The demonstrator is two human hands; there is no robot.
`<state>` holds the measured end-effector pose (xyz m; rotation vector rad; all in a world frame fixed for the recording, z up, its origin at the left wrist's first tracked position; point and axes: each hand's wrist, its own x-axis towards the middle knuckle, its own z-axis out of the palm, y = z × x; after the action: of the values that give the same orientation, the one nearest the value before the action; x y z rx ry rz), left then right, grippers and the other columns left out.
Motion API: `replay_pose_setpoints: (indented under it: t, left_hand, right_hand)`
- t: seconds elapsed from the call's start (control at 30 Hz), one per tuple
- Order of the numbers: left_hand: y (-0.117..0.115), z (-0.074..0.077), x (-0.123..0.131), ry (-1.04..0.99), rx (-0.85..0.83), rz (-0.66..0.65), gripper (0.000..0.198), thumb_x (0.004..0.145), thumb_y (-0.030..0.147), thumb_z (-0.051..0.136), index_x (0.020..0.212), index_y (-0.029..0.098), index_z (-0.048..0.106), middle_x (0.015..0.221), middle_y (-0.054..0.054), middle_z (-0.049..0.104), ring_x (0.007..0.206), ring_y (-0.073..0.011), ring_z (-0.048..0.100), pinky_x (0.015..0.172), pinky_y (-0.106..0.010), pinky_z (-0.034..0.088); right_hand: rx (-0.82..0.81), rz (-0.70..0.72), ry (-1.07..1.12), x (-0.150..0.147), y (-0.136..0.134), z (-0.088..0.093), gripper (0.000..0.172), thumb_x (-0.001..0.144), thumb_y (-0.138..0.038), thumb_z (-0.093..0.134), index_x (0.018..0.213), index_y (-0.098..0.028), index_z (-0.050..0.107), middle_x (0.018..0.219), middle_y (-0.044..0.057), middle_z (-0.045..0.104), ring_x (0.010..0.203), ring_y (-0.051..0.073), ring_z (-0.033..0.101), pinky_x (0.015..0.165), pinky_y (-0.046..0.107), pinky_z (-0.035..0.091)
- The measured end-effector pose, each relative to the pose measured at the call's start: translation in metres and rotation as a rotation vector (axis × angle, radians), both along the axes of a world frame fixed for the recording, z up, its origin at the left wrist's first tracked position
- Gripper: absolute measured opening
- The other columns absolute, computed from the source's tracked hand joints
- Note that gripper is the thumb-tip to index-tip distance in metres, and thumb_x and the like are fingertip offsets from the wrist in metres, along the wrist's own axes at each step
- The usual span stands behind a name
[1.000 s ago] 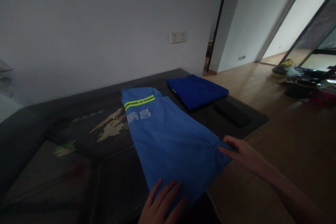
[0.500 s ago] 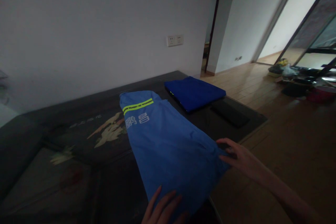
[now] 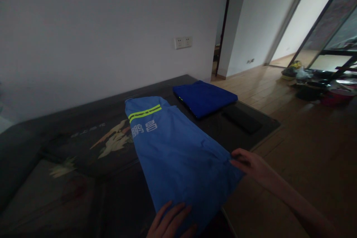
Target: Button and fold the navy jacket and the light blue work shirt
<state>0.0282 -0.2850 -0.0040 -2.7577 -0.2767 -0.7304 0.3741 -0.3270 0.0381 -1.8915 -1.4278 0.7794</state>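
A light blue garment point(image 3: 178, 148) with a yellow-green stripe and white lettering lies folded lengthwise on the dark table point(image 3: 117, 197). My left hand point(image 3: 173, 221) rests on its near end at the bottom of the view, fingers spread over the cloth. At the garment's right edge, my right hand point(image 3: 248, 161) pinches the fabric between thumb and fingers. Beyond it lies a folded dark blue garment point(image 3: 205, 97), touched by neither hand.
A dark flat object point(image 3: 242, 119) sits beside the dark blue garment. Behind the table is a wall with two sockets point(image 3: 183, 42). Bags and basins point(image 3: 337, 93) stand on the wooden floor point(image 3: 267, 85) at the right.
My right thumb and fingers have closed together on the garment's right edge. My left hand stays on the near end. The view has shifted slightly.
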Motion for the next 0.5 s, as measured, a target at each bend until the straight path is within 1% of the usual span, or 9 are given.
replay_pose_setpoints:
  t: [0.13,0.23,0.33,0.5]
  left_hand:
    - [0.002,0.009,0.000,0.012,0.012,-0.053,0.025,0.094,0.029,0.050,0.115,0.034,0.063,0.117,0.007,0.067,0.107,-0.0089,0.062,0.101,-0.026,0.046]
    - [0.003,0.012,-0.001,0.015,0.001,-0.078,0.025,0.094,0.026,0.049,0.114,0.033,0.063,0.118,0.007,0.067,0.108,-0.0087,0.061,0.103,-0.027,0.044]
    - [0.003,0.012,-0.002,0.013,-0.016,-0.073,0.025,0.094,0.026,0.050,0.114,0.034,0.063,0.116,0.008,0.067,0.108,-0.0084,0.061,0.103,-0.026,0.044]
    - [0.001,0.009,0.001,-0.026,-0.033,-0.047,0.023,0.095,0.026,0.049,0.112,0.030,0.064,0.115,0.008,0.068,0.107,-0.0062,0.062,0.101,-0.022,0.045]
  right_hand:
    - [-0.017,0.023,0.012,0.005,0.001,0.000,0.027,0.078,-0.046,0.056,0.088,-0.021,0.061,0.086,0.006,0.071,0.079,0.023,0.066,0.071,0.033,0.050]
    - [-0.056,0.058,0.024,0.008,0.002,0.001,0.027,0.077,-0.045,0.056,0.085,-0.020,0.061,0.079,0.005,0.070,0.074,0.022,0.066,0.065,0.031,0.048]
    - [-0.062,0.075,-0.005,0.010,0.003,0.000,0.025,0.078,-0.044,0.055,0.083,-0.020,0.059,0.074,0.004,0.069,0.069,0.021,0.064,0.062,0.030,0.046]
    - [-0.090,0.074,-0.159,0.014,0.001,-0.005,0.019,0.080,-0.040,0.055,0.075,-0.021,0.056,0.066,0.001,0.063,0.061,0.017,0.058,0.057,0.027,0.041]
